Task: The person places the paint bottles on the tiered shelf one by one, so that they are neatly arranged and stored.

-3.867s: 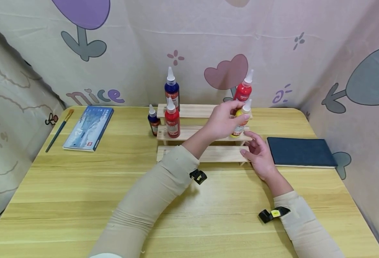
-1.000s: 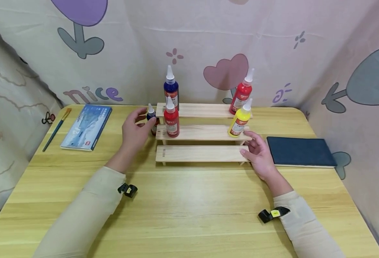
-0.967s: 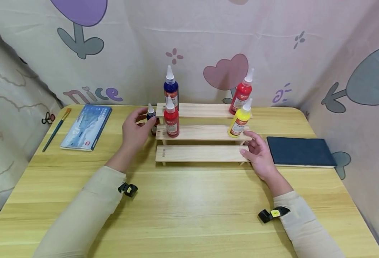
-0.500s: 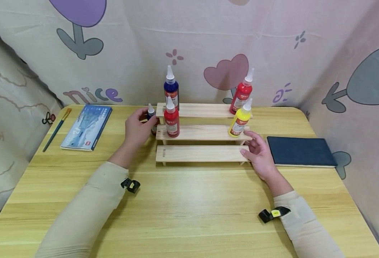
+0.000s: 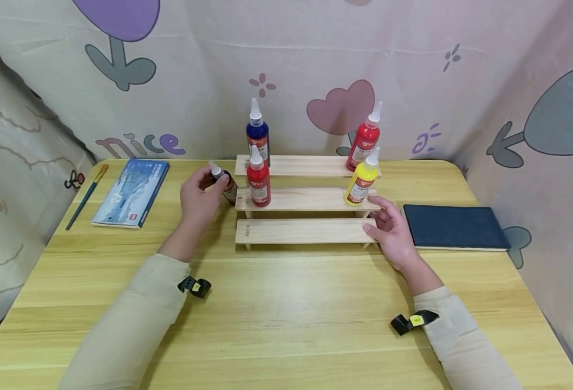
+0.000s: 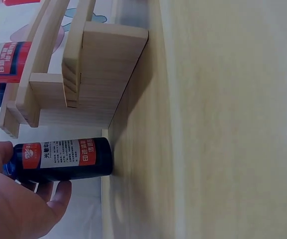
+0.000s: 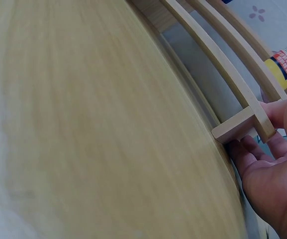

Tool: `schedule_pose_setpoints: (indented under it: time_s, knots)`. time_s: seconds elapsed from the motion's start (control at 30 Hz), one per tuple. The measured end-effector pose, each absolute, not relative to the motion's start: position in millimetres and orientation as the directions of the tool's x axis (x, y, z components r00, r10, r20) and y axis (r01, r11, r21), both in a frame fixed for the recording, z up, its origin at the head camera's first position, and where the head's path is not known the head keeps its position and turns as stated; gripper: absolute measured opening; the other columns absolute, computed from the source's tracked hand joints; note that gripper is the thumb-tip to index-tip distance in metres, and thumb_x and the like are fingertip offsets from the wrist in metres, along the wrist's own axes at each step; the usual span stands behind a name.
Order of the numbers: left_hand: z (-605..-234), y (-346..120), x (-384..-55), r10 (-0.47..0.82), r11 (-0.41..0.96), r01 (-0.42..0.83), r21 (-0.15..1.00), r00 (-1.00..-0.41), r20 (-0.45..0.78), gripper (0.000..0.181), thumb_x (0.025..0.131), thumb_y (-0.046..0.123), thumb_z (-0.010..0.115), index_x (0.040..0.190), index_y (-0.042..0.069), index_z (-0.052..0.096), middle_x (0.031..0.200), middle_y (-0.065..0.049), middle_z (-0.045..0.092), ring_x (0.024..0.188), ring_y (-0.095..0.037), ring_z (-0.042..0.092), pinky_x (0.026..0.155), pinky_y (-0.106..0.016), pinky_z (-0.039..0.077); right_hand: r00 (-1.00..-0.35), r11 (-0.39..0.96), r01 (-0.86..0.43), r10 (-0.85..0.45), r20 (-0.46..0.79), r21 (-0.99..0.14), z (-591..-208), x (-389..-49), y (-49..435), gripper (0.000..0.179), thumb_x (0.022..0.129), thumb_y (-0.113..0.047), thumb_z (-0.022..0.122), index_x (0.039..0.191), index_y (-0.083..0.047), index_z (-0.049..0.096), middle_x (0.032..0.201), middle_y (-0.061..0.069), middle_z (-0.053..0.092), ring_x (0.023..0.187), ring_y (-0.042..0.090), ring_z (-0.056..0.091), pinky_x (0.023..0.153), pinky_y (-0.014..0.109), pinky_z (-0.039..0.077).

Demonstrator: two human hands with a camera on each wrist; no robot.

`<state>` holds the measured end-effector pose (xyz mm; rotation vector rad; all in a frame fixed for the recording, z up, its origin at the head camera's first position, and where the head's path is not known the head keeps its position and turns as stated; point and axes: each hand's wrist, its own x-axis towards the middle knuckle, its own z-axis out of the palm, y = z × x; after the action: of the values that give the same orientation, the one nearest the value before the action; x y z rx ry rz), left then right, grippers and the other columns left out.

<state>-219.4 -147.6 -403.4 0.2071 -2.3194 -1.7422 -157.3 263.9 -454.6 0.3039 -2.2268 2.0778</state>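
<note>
My left hand (image 5: 200, 199) pinches the upper part of a dark blue ink bottle (image 6: 58, 159) with a white nozzle cap, just left of a three-step wooden rack (image 5: 306, 232). In the head view the bottle leans to the left; its base is near the tabletop. At the rack's right end, my right hand (image 5: 392, 236) grips the lowest shelf, thumb on top and fingers around its end. On the middle step stand a red bottle (image 5: 259, 183) at left and a yellow bottle (image 5: 362, 184) at right. The top step bears a blue bottle (image 5: 258, 135) and another red bottle (image 5: 364, 142).
A light blue book (image 5: 131, 192) and a paintbrush (image 5: 88, 196) lie at the table's left. To the right of the rack lies a dark notebook (image 5: 454, 227). A printed curtain (image 5: 208, 81) hangs behind the table (image 5: 286, 325).
My left hand has let go of the yellow bottle on the middle step and moved left to the dark blue bottle, which now tilts left. My right hand has stayed on the rack.
</note>
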Motion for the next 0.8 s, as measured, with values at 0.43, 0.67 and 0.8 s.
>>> schedule_pose_setpoints:
  time_s: [0.43,0.67,0.8]
  knots:
    - [-398.9,-164.3,-189.5,-0.336,0.221,0.003,0.975,-0.938,0.079,0.038,0.096,0.025,0.070,0.129,0.007,0.066,0.124,-0.009,0.064,0.113,-0.017,0.058,0.097,-0.029,0.048,-0.976,0.039,-0.201,-0.094,0.197,-0.979,-453.5,-157.1,262.5,0.062,0.091,0.017,0.061,0.145,-0.009,0.047,0.127,0.005,0.059,0.119,0.030,0.049,0.101,0.024,0.041]
    - [-387.8,-170.1,-170.1,-0.350,0.168,0.002,0.986,-0.935,0.062,0.038,0.095,0.023,0.072,0.128,0.007,0.066,0.120,-0.008,0.064,0.109,-0.017,0.058,0.087,-0.023,0.052,-0.973,0.015,-0.214,-0.094,0.211,-0.977,-453.4,-156.1,262.0,0.063,0.089,0.020,0.060,0.144,-0.007,0.047,0.126,0.005,0.060,0.117,0.023,0.052,0.100,0.025,0.043]
    - [-382.1,-173.1,-158.5,-0.343,0.171,0.022,0.985,-0.936,0.080,0.035,0.095,0.022,0.071,0.127,0.008,0.068,0.120,-0.007,0.064,0.109,-0.018,0.058,0.086,-0.022,0.052,-0.972,0.019,-0.217,-0.093,0.214,-0.976,-454.1,-156.2,262.0,0.063,0.089,0.020,0.060,0.144,-0.006,0.047,0.128,0.004,0.060,0.117,0.022,0.053,0.100,0.025,0.043]
